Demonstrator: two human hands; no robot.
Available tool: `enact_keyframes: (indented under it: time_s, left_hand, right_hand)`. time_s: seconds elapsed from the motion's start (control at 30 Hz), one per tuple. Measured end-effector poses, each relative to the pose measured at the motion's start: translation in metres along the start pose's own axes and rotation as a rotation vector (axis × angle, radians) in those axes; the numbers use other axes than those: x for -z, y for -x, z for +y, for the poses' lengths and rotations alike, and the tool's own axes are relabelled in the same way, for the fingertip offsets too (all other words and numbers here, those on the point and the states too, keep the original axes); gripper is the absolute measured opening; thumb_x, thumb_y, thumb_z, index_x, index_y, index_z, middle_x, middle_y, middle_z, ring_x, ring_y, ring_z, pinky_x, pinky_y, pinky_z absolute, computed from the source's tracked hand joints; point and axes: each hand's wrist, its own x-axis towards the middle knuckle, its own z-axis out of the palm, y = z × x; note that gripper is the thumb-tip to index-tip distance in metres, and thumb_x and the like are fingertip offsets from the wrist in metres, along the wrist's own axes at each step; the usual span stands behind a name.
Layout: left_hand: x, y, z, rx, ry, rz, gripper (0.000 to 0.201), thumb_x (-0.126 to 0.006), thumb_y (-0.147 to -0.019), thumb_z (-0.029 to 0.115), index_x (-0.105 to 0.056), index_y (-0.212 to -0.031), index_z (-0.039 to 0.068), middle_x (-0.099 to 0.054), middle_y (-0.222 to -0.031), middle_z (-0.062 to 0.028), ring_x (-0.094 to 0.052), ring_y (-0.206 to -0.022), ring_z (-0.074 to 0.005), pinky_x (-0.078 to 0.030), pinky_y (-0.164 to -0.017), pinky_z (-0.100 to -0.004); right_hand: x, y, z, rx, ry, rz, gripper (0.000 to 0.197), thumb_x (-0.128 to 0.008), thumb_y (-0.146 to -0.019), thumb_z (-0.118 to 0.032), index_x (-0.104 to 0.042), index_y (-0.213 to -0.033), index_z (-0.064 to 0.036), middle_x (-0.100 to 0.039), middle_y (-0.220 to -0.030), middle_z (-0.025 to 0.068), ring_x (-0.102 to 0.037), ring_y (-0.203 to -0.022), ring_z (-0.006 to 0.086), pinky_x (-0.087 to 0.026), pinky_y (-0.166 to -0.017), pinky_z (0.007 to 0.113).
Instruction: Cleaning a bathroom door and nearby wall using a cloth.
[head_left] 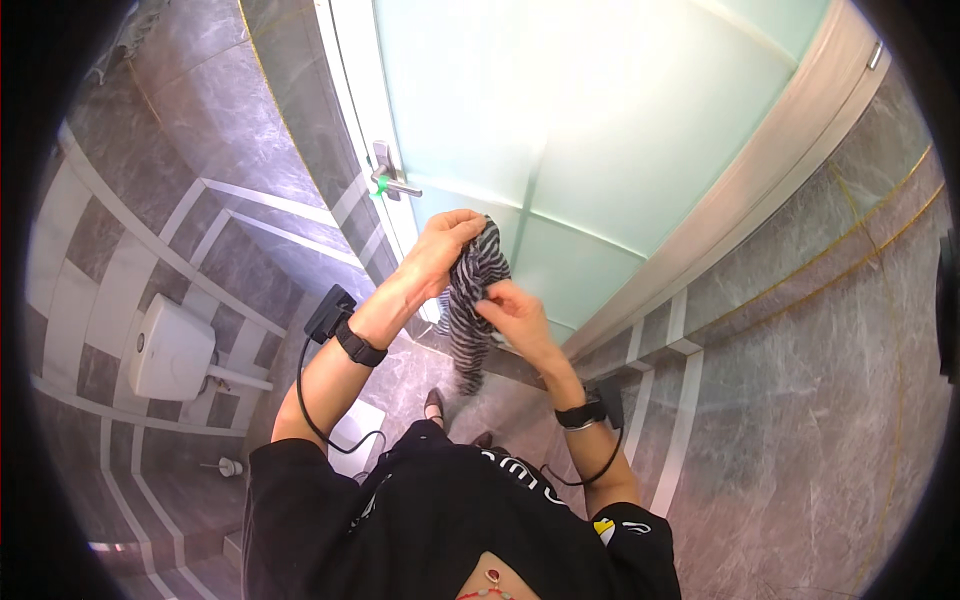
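Observation:
A black-and-white zebra-striped cloth [468, 315] hangs in loose folds between my two hands, in front of the frosted glass door. My left hand [447, 248] is closed on its upper end, with thumb and fingers pinched together. Lower down, on the cloth's right side, my right hand [515, 315] pinches a fold of it. The bottom end dangles free above the floor and looks slightly blurred. Whether it is a garment or a plain piece of fabric, I cannot tell.
The frosted glass door [600, 120] has a metal lever handle [400, 187] with something green tied on it, just beyond my left hand. A white toilet cistern [172, 345] is mounted on the left wall. Marble-patterned tiled wall [800, 400] stands close on the right.

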Motion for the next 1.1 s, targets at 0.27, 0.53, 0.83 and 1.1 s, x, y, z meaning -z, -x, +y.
enact_keyframes:
  time_s: [0.27,0.53,0.83,1.1]
  left_hand:
    - [0.043,0.004,0.005,0.062,-0.129,0.037,0.025,-0.062,-0.093,0.022,-0.062,-0.099,-0.002,-0.066,-0.087,-0.0057,-0.063,-0.074,-0.0122,-0.052,-0.067,-0.0261]
    - [0.058,0.013,0.001,-0.104,-0.984,0.002,0.032,-0.076,-0.077,0.021,-0.063,-0.095,-0.001,-0.064,-0.079,-0.0113,-0.062,-0.070,-0.0207,-0.051,-0.063,-0.0337]
    - [0.098,-0.002,-0.033,-0.027,-0.695,0.248,0.031,-0.058,-0.093,0.026,-0.063,-0.075,0.001,-0.060,-0.064,-0.0040,-0.057,-0.059,-0.0139,-0.048,-0.059,-0.0305]
    - [0.067,0.003,-0.022,-0.004,-0.647,-0.092,0.044,-0.068,-0.087,0.037,-0.058,-0.107,-0.002,-0.062,-0.091,-0.0081,-0.058,-0.087,-0.0161,-0.048,-0.076,-0.0285]
  right_hand:
    - [0.063,-0.012,-0.026,-0.152,-0.798,-0.005,0.021,-0.049,-0.095,-0.014,-0.054,-0.111,-0.0029,-0.064,-0.104,0.0076,-0.062,-0.092,0.0173,-0.050,-0.083,0.031]
    - [0.106,-0.015,-0.019,-0.234,-0.651,0.301,0.023,-0.056,-0.096,-0.027,-0.060,-0.104,-0.0055,-0.062,-0.099,0.0041,-0.060,-0.090,0.0144,-0.049,-0.080,0.030]
    - [0.114,0.003,0.009,-0.425,0.302,-0.240,0.044,-0.066,-0.087,-0.030,-0.062,-0.117,0.0014,-0.065,-0.099,0.0064,-0.059,-0.091,0.0137,-0.047,-0.078,0.027]
    - [0.103,0.005,0.016,-0.453,-0.385,-0.218,0.028,-0.055,-0.095,-0.017,-0.059,-0.115,0.0023,-0.065,-0.104,0.0063,-0.061,-0.092,0.0122,-0.050,-0.081,0.027]
